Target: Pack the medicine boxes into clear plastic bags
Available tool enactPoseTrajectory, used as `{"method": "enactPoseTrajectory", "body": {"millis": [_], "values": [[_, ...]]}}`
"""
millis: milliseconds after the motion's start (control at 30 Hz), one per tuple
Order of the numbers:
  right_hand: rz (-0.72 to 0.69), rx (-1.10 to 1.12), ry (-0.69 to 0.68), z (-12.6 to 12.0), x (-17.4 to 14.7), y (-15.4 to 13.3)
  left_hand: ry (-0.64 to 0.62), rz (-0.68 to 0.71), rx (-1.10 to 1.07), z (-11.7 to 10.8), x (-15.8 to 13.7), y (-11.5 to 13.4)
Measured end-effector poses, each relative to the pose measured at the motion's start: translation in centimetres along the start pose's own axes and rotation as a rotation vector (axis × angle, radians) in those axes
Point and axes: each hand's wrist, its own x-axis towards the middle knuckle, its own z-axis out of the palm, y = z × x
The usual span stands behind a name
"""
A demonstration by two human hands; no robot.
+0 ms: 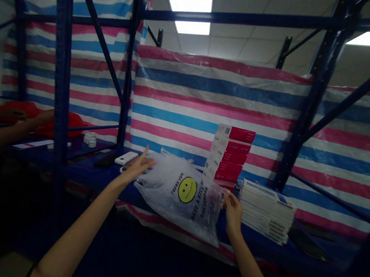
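A white plastic bag [166, 177] with a yellow smiley face and "THANK YOU" print lies spread on the blue shelf, its near edge hanging over the front. My left hand [139, 166] is at the bag's upper left end, by the handles, with fingers stretched out and apart. At the bag's lower right corner my right hand [231, 209] pinches the plastic between thumb and fingers. Just right of that hand stands a stack of white boxes [266, 212]. Behind the bag, red and white boxes [230, 155] are piled in a leaning column.
Blue rack posts [63, 77] and diagonal braces frame the shelf, with a striped plastic sheet [179, 98] behind. A white device [126, 157] and small white jars [90, 139] lie leftward; a dark phone [308, 242] lies right. Another person's arms [9, 127] handle red fabric at far left.
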Motion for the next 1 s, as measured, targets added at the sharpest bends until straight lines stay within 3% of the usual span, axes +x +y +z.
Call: {"method": "enactPoseTrajectory", "body": {"millis": [100,133,200,267,333,500,733,833,1000], "values": [[0.061,-0.094,-0.049,-0.4,0.7,2.6,-0.461,-0.081,0.672,2.4,-2.5,-3.1],[0.071,-0.118,-0.050,-0.5,0.9,3.1,-0.548,-0.067,0.852,3.2,-3.3,-3.7],[0.064,-0.135,-0.049,-0.6,1.2,3.3,-0.493,-0.007,1.074,4.1,-4.5,-4.0],[0.033,-0.130,-0.050,-0.8,1.7,2.7,-0.421,0.029,1.154,4.1,-5.1,-3.4],[0.016,-0.130,-0.059,-1.2,2.4,1.9,-0.447,0.062,1.149,3.3,-5.3,-2.5],[0.125,-0.109,-0.106,-2.1,2.9,1.6,-0.701,0.071,1.085,0.4,-4.8,-1.4],[0.313,0.005,-0.244,-1.8,0.8,2.5,-0.807,0.009,0.822,-1.0,-4.9,-4.3],[0.308,-0.001,-0.249,-1.9,0.5,1.8,-0.750,-0.014,0.785,-1.5,-5.4,-5.2],[-0.040,-0.107,-0.061,-0.7,-0.4,-3.2,-0.438,0.122,0.610,-4.1,-5.7,-3.7]]}}
